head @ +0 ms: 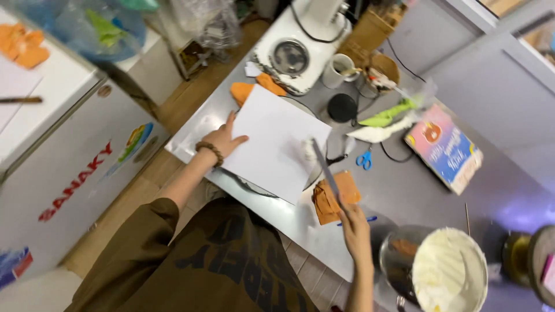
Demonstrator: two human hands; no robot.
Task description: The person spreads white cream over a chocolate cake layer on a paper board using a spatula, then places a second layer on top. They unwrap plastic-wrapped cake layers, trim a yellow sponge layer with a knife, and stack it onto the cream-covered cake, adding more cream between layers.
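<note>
Paper (274, 141) overhangs counter edge (272, 211) under left hand (222, 138).

Blue scissors (363, 160) lie on my worktop (416, 190) near a white mug (338, 70) (mixer (300, 46) behind), cream bowl (450, 271) close by.

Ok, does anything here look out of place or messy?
Mildly. The white sheet under the left hand lies askew, covering a round tray. The right hand holds a long spatula smeared with cream.
</note>
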